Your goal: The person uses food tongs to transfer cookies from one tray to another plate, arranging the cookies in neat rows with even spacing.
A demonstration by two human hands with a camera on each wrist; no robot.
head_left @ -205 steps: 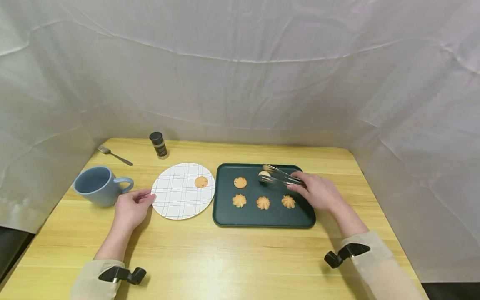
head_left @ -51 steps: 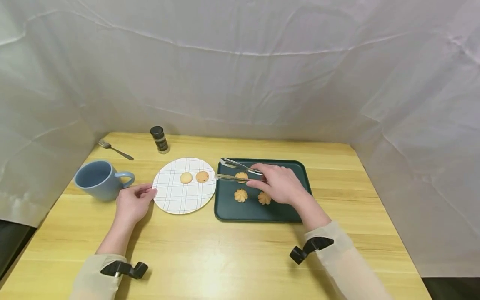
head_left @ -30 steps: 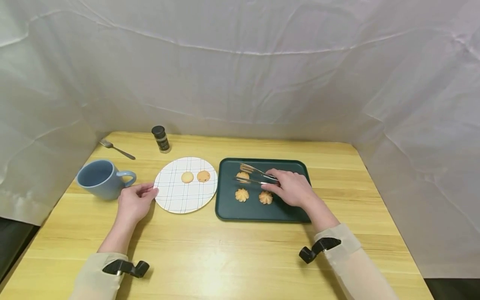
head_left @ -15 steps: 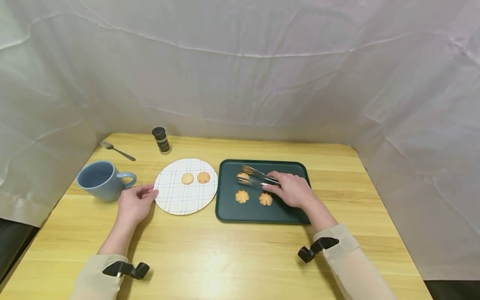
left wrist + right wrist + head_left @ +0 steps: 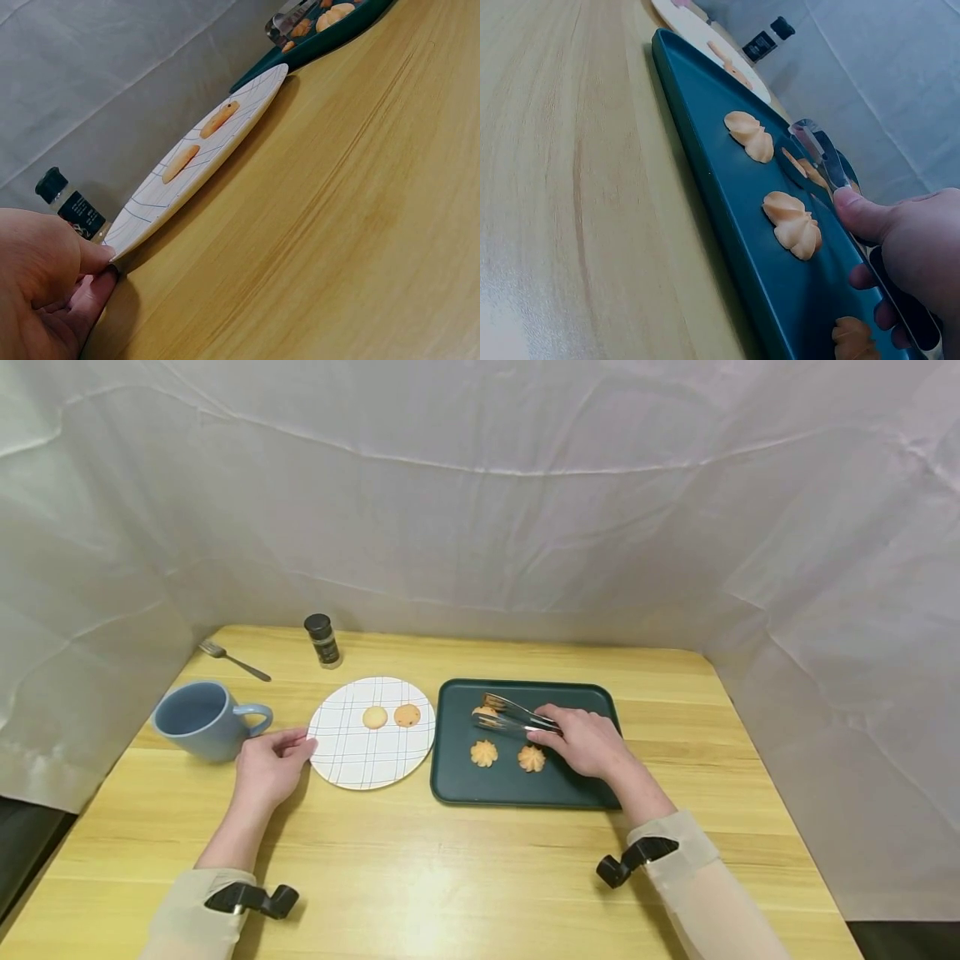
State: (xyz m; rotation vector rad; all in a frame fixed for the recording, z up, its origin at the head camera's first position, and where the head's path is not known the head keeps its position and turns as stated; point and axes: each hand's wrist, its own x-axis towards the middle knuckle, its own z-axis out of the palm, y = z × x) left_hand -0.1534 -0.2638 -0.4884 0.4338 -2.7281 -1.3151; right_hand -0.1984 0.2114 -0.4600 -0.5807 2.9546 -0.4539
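Note:
My right hand (image 5: 586, 744) grips metal tongs (image 5: 512, 718) over the dark green tray (image 5: 455, 783). The tong tips sit on either side of a round cookie (image 5: 484, 712) at the tray's back left. Two swirl cookies (image 5: 484, 752) (image 5: 532, 757) lie in front of it. The right wrist view shows a third swirl cookie (image 5: 855, 337) below the hand. My left hand (image 5: 266, 766) holds the near-left rim of the white checked plate (image 5: 352, 760) between thumb and finger. Two round cookies (image 5: 374, 717) (image 5: 407, 715) lie on the plate.
A blue mug (image 5: 197, 718) stands left of the plate, close to my left hand. A fork (image 5: 232, 662) and a small spice jar (image 5: 322, 641) lie at the back left. White sheeting walls the wooden table (image 5: 450, 860) on three sides.
A second round cookie came onto the plate, then the tongs went back to the tray. In the last second their tips narrowed on the round cookie there. The left hand stayed put.

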